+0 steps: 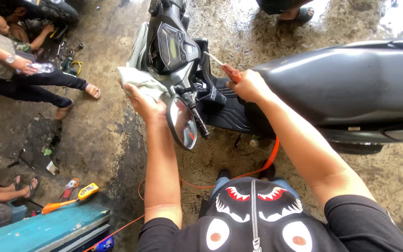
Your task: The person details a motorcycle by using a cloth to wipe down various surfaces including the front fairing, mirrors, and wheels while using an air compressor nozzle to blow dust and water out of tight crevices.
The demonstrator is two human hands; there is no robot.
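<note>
Two arms outstretched, left hand (pixel 142 100) gripping grey rag (pixel 141 80), right hand (pixel 249 86) clutching red-handled tool (pixel 229 71), over scooter (pixel 350 88)

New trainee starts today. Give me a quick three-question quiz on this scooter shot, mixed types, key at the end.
1. True or false: the left hand presses a pale cloth against the scooter.
2. What does the right hand hold? A) screwdriver with a red handle B) water bottle C) mirror
3. Which way does the round mirror sit from the left hand: toward the seat or away?

Key: 1 true; 2 A; 3 toward the seat.
</note>
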